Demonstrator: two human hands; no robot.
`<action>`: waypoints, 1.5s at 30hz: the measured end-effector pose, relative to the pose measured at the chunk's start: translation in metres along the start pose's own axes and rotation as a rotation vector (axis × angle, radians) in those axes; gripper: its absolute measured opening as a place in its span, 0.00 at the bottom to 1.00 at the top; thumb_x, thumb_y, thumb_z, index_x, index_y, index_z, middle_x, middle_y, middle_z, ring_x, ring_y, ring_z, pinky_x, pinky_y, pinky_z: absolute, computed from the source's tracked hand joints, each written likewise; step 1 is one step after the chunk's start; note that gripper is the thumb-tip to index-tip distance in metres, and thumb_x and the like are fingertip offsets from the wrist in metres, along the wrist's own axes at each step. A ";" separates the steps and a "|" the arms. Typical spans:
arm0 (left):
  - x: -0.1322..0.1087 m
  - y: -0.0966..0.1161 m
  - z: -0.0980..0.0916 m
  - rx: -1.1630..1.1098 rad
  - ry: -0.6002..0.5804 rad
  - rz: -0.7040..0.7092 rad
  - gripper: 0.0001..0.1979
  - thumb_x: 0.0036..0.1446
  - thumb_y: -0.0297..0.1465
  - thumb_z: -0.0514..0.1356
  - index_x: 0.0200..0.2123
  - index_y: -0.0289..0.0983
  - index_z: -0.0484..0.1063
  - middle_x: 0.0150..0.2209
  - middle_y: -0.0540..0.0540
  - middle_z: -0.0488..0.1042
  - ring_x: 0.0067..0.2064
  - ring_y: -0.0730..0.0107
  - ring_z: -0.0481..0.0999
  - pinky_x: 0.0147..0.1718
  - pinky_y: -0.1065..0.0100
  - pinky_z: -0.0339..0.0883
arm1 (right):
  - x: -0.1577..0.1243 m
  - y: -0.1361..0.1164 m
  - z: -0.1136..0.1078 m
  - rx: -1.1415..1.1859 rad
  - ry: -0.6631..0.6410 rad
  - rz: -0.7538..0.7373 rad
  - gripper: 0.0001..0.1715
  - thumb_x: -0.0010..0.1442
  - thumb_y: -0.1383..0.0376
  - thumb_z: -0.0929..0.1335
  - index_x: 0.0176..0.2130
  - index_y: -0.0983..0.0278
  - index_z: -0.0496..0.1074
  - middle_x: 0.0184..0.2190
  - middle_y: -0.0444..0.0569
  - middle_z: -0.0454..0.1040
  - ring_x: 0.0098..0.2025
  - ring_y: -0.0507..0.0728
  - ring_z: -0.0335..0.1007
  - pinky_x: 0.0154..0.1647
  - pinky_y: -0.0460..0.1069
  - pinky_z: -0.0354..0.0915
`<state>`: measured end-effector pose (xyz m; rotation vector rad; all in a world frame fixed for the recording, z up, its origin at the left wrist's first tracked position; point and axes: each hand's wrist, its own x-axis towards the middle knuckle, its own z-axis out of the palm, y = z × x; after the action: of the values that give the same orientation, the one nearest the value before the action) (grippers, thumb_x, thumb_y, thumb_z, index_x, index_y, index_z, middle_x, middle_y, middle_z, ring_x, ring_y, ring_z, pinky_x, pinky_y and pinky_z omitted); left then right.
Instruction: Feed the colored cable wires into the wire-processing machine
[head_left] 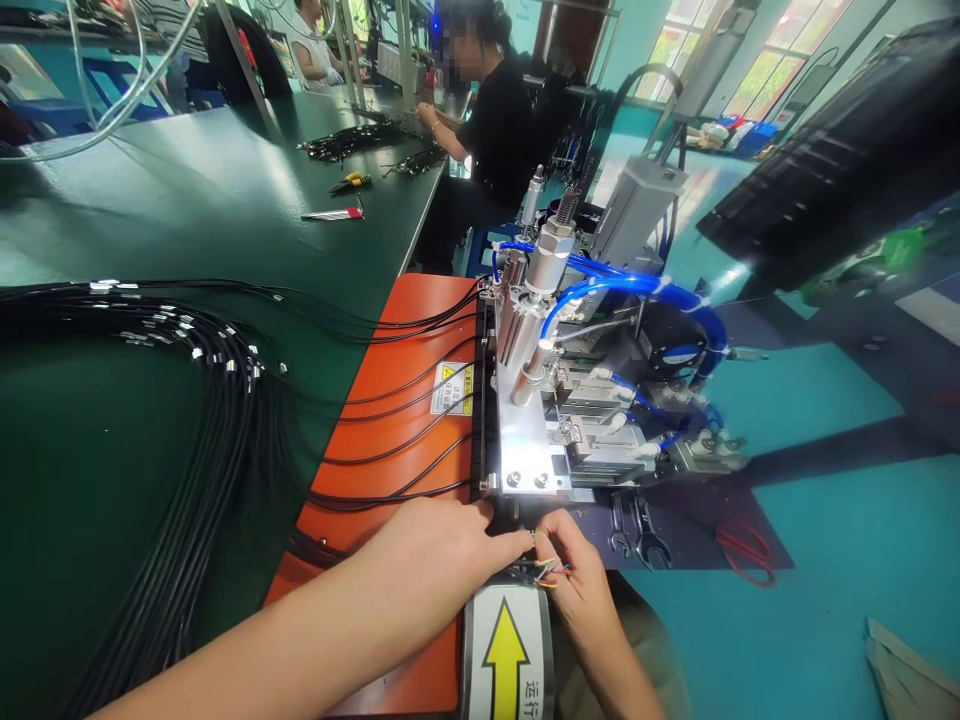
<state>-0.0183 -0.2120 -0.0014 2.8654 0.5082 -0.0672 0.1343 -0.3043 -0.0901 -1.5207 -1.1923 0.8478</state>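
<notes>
My left hand (427, 560) lies at the near edge of the orange mat (397, 430), its fingers reaching toward a wire crimping machine (555, 400). My right hand (577, 575) pinches thin coloured wires (547, 572) fanning from a black cable end, right next to the machine's front. The two hands nearly touch. Several black cables lie across the orange mat, running from a large looped bundle (225, 400) on the green workbench. Whether my left hand grips anything is hidden by its fingers.
Blue air hoses and cylinders rise from the machine. Wrenches (634, 530) and a red wire coil (742, 555) lie on the floor to the right. Along the green workbench (187, 200) lie pliers (351, 182) and cable bunches, with a seated co-worker (487, 140) beyond.
</notes>
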 end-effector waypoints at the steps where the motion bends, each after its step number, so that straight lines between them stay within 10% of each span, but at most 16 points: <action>1: -0.003 0.000 0.004 0.019 0.024 -0.004 0.21 0.57 0.23 0.53 0.51 0.49 0.63 0.37 0.49 0.72 0.32 0.66 0.71 0.22 0.73 0.52 | 0.001 -0.001 0.000 0.016 -0.020 0.026 0.12 0.57 0.61 0.60 0.24 0.61 0.57 0.20 0.39 0.55 0.23 0.50 0.54 0.23 0.45 0.54; 12: -0.032 -0.006 0.025 -0.068 0.154 -0.247 0.16 0.63 0.30 0.45 0.33 0.38 0.72 0.25 0.51 0.67 0.25 0.73 0.65 0.21 0.76 0.51 | 0.003 -0.003 -0.003 0.147 -0.091 0.216 0.13 0.57 0.59 0.60 0.24 0.62 0.58 0.20 0.39 0.56 0.22 0.50 0.54 0.23 0.44 0.55; 17: -0.033 -0.008 0.017 0.115 0.226 -0.017 0.19 0.62 0.22 0.40 0.39 0.34 0.71 0.26 0.47 0.67 0.27 0.70 0.66 0.24 0.74 0.56 | 0.004 -0.005 -0.003 0.169 -0.055 0.228 0.12 0.55 0.60 0.62 0.23 0.63 0.59 0.19 0.39 0.57 0.22 0.49 0.53 0.23 0.44 0.51; 33: -0.025 -0.011 0.012 0.075 0.047 -0.053 0.11 0.59 0.23 0.49 0.35 0.35 0.71 0.27 0.48 0.67 0.27 0.69 0.66 0.23 0.72 0.53 | -0.002 -0.009 0.009 0.485 0.152 0.341 0.15 0.53 0.55 0.63 0.24 0.63 0.61 0.19 0.38 0.58 0.19 0.48 0.53 0.19 0.43 0.51; 40: -0.025 -0.017 0.026 0.158 0.468 -0.053 0.16 0.64 0.25 0.42 0.46 0.37 0.68 0.40 0.43 0.68 0.39 0.61 0.63 0.34 0.64 0.56 | -0.024 -0.013 0.003 0.425 0.311 0.325 0.16 0.56 0.53 0.63 0.27 0.62 0.64 0.19 0.38 0.57 0.19 0.49 0.52 0.19 0.43 0.51; 45: -0.031 -0.016 0.026 0.042 0.514 -0.009 0.16 0.64 0.24 0.43 0.48 0.36 0.67 0.39 0.42 0.67 0.38 0.62 0.62 0.33 0.63 0.55 | -0.032 -0.022 0.005 0.054 0.300 0.050 0.15 0.58 0.56 0.61 0.30 0.61 0.71 0.25 0.43 0.66 0.30 0.54 0.63 0.33 0.45 0.59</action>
<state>-0.0535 -0.2138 -0.0279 2.9080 0.6123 0.6776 0.1151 -0.3326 -0.0715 -1.5751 -0.9085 0.6511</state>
